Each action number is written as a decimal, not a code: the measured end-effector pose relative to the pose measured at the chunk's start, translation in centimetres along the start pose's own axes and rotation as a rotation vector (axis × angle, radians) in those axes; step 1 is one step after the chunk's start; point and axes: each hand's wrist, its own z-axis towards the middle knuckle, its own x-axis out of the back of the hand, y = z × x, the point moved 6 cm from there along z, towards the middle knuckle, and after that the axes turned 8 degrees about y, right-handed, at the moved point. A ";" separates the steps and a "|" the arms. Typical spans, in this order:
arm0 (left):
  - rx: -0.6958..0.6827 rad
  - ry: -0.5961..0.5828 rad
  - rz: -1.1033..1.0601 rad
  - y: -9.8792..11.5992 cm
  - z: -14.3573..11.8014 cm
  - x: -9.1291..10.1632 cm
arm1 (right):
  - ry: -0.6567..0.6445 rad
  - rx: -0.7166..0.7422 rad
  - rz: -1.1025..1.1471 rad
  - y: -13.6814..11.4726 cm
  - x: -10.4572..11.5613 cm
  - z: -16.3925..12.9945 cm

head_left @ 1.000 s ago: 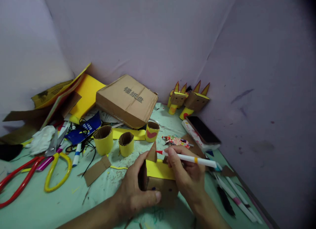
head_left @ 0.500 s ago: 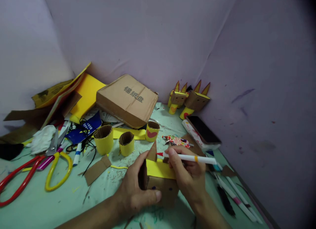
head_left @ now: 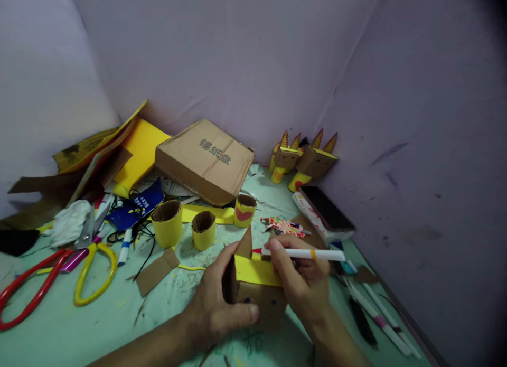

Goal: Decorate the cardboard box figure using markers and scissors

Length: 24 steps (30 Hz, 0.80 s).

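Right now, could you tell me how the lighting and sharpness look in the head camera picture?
Head view: dim, even light with a violet cast; dark vignette in the right corners; wide-angle bending at the edges. The left hand on the cardboard box and the right hand with the marker are sharp; no glare.

From my remote seat, I read this as a makeshift craft corner rather than a proper workshop: a pale green table (head_left: 59, 330), scribbled with pen marks, is pushed into a corner draped in creased lilac cloth (head_left: 245, 55). Clutter tells the rest: red scissors (head_left: 27, 290) and yellow scissors (head_left: 95, 274), loose marker pens (head_left: 380, 322), yellow-wrapped cardboard rolls (head_left: 166, 224), yellow paper sheets (head_left: 138, 150) and a flattened cardboard box (head_left: 206, 161). Two finished cardboard figures (head_left: 303, 161) with pointed ears stand against the cloth, a phone (head_left: 327, 208) lying near them.
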 end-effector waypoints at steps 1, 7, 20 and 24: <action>0.004 0.006 0.008 -0.1 0.0 0.1 | -0.011 -0.007 0.011 0.0 -0.1 0.0; -0.026 -0.007 -0.025 0.3 -0.2 -0.2 | 0.030 0.054 -0.039 -0.2 0.4 0.0; -0.024 0.006 0.032 0.1 0.0 0.1 | 0.002 0.039 -0.002 0.0 0.1 -0.2; -0.025 0.002 0.022 0.1 -0.1 0.0 | 0.007 0.061 -0.012 0.0 0.2 -0.3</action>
